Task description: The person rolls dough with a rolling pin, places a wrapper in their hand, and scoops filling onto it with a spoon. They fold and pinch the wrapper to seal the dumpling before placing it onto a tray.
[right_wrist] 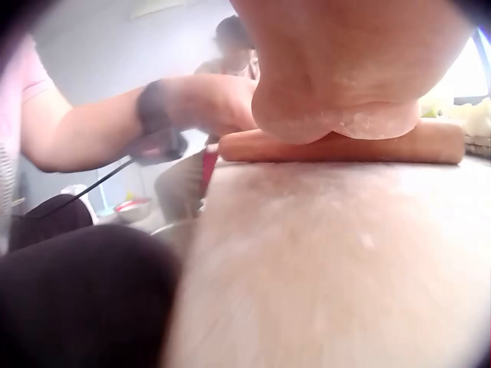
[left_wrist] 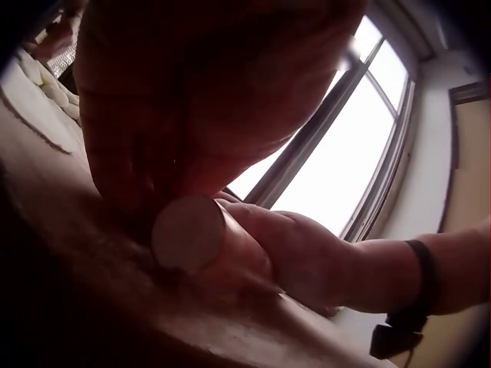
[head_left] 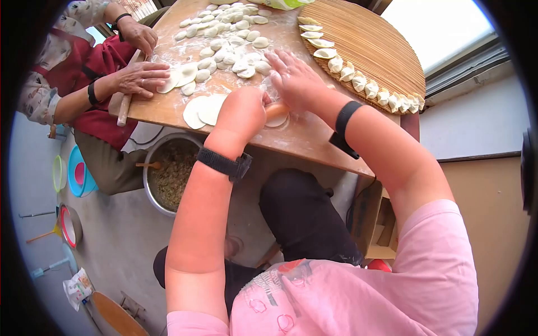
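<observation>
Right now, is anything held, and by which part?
No clear grip: right hand presses its palm on the rolling pin midway; the left hand is unclear.

On the table point(head_left: 314, 140), close to the near edge, a rolling pin point(head_left: 276, 110) over a dough wrapper point(head_left: 277, 121). Just left, at the same edge, flat wrappers point(head_left: 194, 113), overlapping. Behind, toward the far edge, small dough pieces point(head_left: 230, 57). At the right edge, a round mat point(head_left: 364, 45), with dumplings point(head_left: 359, 83) in a row along its left and near rim. At the left edge, a second rolling pin point(head_left: 124, 107). Below the near edge, toward the left, a bowl point(head_left: 148, 187), with filling point(head_left: 176, 176) inside.
</observation>
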Demonstrator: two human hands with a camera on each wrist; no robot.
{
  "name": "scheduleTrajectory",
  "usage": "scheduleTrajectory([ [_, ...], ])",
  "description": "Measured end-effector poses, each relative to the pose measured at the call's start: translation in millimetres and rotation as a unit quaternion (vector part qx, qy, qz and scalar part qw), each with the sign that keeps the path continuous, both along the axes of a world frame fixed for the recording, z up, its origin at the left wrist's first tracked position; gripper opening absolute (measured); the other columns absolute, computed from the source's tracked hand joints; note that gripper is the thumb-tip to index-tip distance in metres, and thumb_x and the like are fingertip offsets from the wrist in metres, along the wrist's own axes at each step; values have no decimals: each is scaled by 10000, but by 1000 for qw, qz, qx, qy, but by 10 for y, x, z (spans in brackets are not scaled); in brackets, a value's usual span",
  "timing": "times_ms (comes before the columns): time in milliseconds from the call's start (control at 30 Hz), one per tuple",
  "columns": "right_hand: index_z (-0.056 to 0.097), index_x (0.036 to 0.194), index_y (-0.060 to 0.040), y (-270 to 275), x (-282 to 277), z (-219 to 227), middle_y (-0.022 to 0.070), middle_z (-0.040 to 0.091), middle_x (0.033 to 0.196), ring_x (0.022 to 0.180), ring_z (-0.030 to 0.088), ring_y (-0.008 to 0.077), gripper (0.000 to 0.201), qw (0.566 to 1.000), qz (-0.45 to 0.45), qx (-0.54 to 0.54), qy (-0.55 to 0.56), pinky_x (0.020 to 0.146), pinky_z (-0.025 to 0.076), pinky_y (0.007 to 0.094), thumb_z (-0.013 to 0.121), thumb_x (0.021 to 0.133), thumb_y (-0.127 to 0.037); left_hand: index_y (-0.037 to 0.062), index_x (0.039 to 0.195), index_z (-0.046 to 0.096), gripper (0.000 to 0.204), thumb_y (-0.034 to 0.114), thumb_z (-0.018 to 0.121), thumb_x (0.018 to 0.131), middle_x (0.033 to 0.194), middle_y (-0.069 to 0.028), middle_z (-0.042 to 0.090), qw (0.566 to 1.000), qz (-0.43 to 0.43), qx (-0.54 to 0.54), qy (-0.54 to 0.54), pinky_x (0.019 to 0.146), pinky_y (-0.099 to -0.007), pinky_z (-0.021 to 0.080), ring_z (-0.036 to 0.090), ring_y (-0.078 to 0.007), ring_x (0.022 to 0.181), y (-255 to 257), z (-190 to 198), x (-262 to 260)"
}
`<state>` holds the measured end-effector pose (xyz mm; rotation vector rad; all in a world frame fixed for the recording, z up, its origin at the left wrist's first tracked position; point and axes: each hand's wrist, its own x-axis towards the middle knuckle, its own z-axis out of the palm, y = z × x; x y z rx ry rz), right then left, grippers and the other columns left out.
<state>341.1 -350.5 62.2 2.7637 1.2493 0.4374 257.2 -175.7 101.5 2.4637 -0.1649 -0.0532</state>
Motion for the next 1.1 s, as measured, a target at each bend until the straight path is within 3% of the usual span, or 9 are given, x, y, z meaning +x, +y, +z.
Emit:
scheduleTrajectory([
  [167, 396, 1494, -31, -224, -657, 218, 216, 373, 1559, 1454, 341, 391, 517, 973, -50, 131, 186, 1203, 276, 444, 371, 1012, -216, 22, 970, 738, 157, 100, 671, 851, 885, -213, 712, 999, -23, 8, -47, 781, -410, 542, 699, -349, 851, -39, -22, 3],
  [367, 407, 1486, -37, -136, -304, 33, 219, 381, 1551, 1439, 362, 387, 515, 993, -22, 85, 83, 1184, 304, 451, 393, 1015, -244, 19, 979, 726, 165, 103, 673, 847, 908, -220, 703, 999, -33, 2, -23, 785, -435, 534, 683, -375, 856, -62, -42, -32],
  [400, 416, 1474, -34, -58, -76, 48, 220, 382, 1550, 1435, 367, 387, 505, 999, -6, -50, -3, 1189, 292, 444, 374, 1023, -258, 20, 982, 725, 167, 100, 675, 844, 910, -220, 703, 999, -26, 14, -15, 783, -438, 533, 681, -379, 855, -63, -5, -20],
  [500, 414, 1465, -26, 20, 130, -158, 221, 382, 1548, 1434, 366, 391, 493, 988, -74, 132, 32, 1197, 279, 437, 359, 1028, -247, 24, 994, 722, 171, 94, 670, 846, 929, -218, 704, 999, -19, 24, -41, 785, -449, 531, 676, -390, 869, -98, -37, 11],
  [533, 375, 1492, -31, -41, -8, -108, 218, 391, 1543, 1438, 364, 383, 522, 995, -55, 86, -4, 1197, 277, 431, 360, 1029, -273, 26, 998, 721, 173, 92, 666, 848, 938, -217, 705, 998, -20, 20, -58, 786, -453, 530, 674, -393, 877, -120, -55, 25],
  [633, 342, 1515, -39, -291, -686, 161, 218, 392, 1542, 1438, 364, 382, 551, 976, -78, 119, 164, 1196, 278, 435, 361, 1028, -296, 22, 994, 718, 164, 100, 646, 868, 954, -222, 698, 998, -24, 21, -50, 798, -461, 524, 666, -400, 907, -88, -95, -3],
  [833, 315, 1539, -57, -73, -304, 156, 211, 315, 1595, 1481, 292, 373, 567, 966, -113, 131, 192, 1219, 229, 446, 326, 1035, -314, 17, 988, 707, 161, 117, 640, 881, 969, -220, 694, 997, -41, 9, -60, 809, -461, 515, 657, -401, 923, -57, -20, -58],
  [1000, 320, 1535, -46, -78, -76, -32, 205, 305, 1601, 1494, 266, 365, 564, 995, -73, 30, 59, 1220, 227, 450, 316, 1041, -317, 14, 1021, 696, 196, 138, 647, 878, 978, -223, 692, 999, -24, 37, -1, 809, -464, 512, 656, -402, 923, -131, 52, 13],
  [1100, 324, 1531, -40, -327, -693, 280, 206, 308, 1598, 1493, 267, 366, 567, 970, -76, 68, 222, 1216, 233, 456, 334, 1035, -315, 16, 999, 703, 198, 168, 636, 890, 966, -228, 691, 999, -13, 21, -28, 801, -467, 514, 654, -407, 912, -78, -7, -10],
])
